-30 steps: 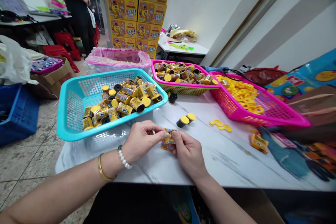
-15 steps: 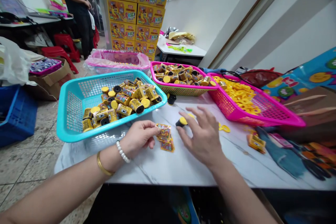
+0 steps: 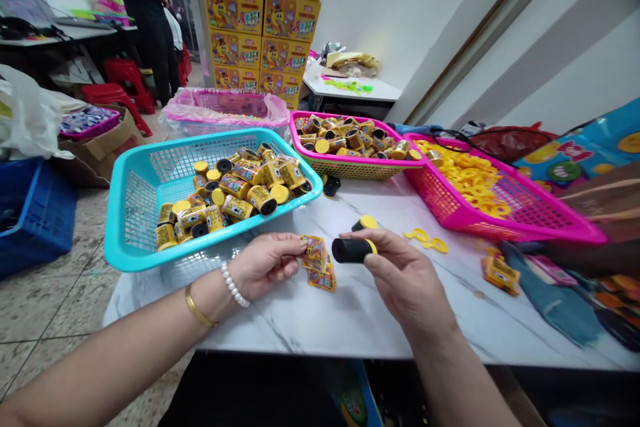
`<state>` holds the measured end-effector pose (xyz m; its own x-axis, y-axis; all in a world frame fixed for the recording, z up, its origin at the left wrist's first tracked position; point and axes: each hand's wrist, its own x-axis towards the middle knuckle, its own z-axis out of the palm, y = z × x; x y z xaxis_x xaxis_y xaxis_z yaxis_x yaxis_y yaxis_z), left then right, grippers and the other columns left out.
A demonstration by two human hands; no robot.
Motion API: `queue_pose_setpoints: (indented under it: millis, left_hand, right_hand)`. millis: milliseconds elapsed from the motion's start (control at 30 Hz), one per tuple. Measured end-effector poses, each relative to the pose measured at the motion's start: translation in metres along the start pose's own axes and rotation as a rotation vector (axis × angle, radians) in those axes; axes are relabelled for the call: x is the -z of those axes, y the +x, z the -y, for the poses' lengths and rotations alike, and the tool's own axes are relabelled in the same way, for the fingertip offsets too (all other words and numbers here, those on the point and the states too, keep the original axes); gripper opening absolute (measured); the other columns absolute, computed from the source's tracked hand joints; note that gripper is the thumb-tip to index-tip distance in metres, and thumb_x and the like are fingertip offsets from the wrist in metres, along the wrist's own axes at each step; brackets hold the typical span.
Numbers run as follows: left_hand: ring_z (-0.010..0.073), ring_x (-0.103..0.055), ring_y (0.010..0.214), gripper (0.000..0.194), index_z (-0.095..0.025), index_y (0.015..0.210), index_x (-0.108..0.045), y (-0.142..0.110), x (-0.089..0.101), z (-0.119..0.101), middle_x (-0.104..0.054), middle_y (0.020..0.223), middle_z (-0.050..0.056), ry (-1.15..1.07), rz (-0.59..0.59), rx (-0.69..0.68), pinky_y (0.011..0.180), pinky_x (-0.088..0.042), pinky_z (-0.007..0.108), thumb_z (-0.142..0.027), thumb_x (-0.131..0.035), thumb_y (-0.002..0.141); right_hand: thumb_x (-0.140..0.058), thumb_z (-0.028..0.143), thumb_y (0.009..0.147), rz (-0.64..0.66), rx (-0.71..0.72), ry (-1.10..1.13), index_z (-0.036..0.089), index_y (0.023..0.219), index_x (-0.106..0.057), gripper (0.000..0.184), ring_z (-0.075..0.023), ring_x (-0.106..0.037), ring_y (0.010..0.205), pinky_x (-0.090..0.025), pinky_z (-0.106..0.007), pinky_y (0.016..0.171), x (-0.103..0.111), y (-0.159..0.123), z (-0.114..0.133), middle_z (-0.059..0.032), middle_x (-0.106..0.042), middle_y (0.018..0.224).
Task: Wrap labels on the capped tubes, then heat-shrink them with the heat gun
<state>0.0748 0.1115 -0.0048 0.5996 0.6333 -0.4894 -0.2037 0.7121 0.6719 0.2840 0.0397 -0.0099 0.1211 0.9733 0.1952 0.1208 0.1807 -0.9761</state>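
My right hand (image 3: 413,277) grips a small black cylindrical container (image 3: 350,250) by its yellow-lidded end, tilted on its side above the table. Between the thumb and fingers of my left hand (image 3: 267,260) is a printed yellow sticker (image 3: 313,250). More stickers (image 3: 323,278) lie under it on the marbled white table (image 3: 350,320). Just behind my right fingers stands another black container with a yellow lid (image 3: 367,221). The turquoise basket (image 3: 135,213) to the left holds many labelled yellow containers (image 3: 237,208).
A pink basket (image 3: 350,168) of labelled containers and a pink basket (image 3: 530,223) of yellow plastic pieces stand behind. Loose yellow rings (image 3: 430,240) and a label stack (image 3: 500,273) lie right. Yellow boxes (image 3: 285,20) are piled farther back; a person (image 3: 147,20) stands far left.
My right hand has closed on a black container and lifted it off the table, turning it sideways toward the stickers. My left hand stays nearly in place on the sticker.
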Motion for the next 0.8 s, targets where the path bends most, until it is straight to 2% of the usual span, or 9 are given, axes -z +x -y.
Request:
queue_pose_setpoints:
  millis: [100,200,333,500,567,667,800]
  left_hand:
    - [0.0009,-0.040,0.036,0.011,-0.010,0.072,-0.063,-0.001,-0.002,-0.001,-0.052,0.052,-0.004,-0.017,0.002,0.013,0.034,-0.020,0.011,-0.013,-0.070,0.079]
    - [0.0008,-0.037,0.035,0.010,-0.010,0.072,-0.062,-0.002,-0.004,-0.003,-0.050,0.051,-0.004,-0.043,-0.009,0.014,0.033,-0.016,0.012,-0.011,-0.066,0.081]
    - [0.0011,-0.036,0.034,0.013,-0.010,0.070,-0.060,-0.003,-0.004,-0.005,-0.048,0.048,-0.004,-0.065,-0.008,0.019,0.033,-0.015,0.011,-0.008,-0.062,0.083]
    - [0.0003,-0.035,0.035,0.009,-0.010,0.076,-0.062,-0.002,-0.003,-0.004,-0.051,0.052,-0.004,-0.066,-0.005,0.017,0.033,-0.015,0.011,-0.009,-0.062,0.085]
    - [0.0002,-0.034,0.034,0.008,-0.010,0.077,-0.062,-0.002,-0.003,-0.004,-0.052,0.053,-0.004,-0.059,0.002,0.008,0.032,-0.015,0.011,-0.009,-0.062,0.085]
    - [0.0002,-0.034,0.033,0.008,-0.010,0.076,-0.062,-0.002,-0.003,-0.003,-0.053,0.054,-0.004,-0.043,0.020,-0.016,0.032,-0.015,0.013,-0.010,-0.064,0.083]
    - [0.0005,-0.037,0.035,0.008,-0.010,0.078,-0.064,-0.003,-0.004,-0.001,-0.056,0.058,-0.003,-0.028,0.011,-0.074,0.034,-0.017,0.015,-0.015,-0.069,0.080]
  right_hand:
    - [-0.077,0.043,0.079,0.050,-0.105,0.123,0.026,0.101,-0.073,0.028,-0.0190,-0.070,0.094,-0.056,-0.030,0.086,-0.009,-0.005,-0.007,-0.0041,-0.075,0.100]
    - [-0.077,0.040,0.080,0.008,-0.116,0.074,0.025,0.101,-0.073,0.027,-0.0187,-0.071,0.096,-0.056,-0.030,0.088,-0.013,-0.004,-0.009,-0.0050,-0.075,0.102]
    - [-0.075,0.037,0.082,-0.055,-0.059,-0.063,0.023,0.098,-0.069,0.022,-0.0185,-0.072,0.096,-0.058,-0.030,0.089,-0.017,-0.005,0.000,-0.0065,-0.075,0.105]
    - [-0.073,0.032,0.082,-0.070,0.050,-0.229,0.023,0.097,-0.062,0.020,-0.0212,-0.071,0.107,-0.056,-0.036,0.098,-0.026,-0.014,0.008,-0.0086,-0.074,0.114]
    - [-0.072,0.031,0.083,-0.064,0.067,-0.261,0.023,0.096,-0.060,0.020,-0.0224,-0.071,0.108,-0.058,-0.037,0.096,-0.029,-0.017,0.009,-0.0098,-0.073,0.115]
    - [-0.073,0.030,0.082,-0.062,0.055,-0.201,0.022,0.094,-0.058,0.021,-0.0234,-0.075,0.098,-0.063,-0.036,0.085,-0.034,-0.016,0.009,-0.0110,-0.075,0.112]
    - [-0.075,0.026,0.081,-0.189,0.154,-0.126,0.023,0.096,-0.060,0.022,-0.0207,-0.076,0.087,-0.064,-0.034,0.079,-0.040,-0.012,0.008,-0.0076,-0.076,0.101]
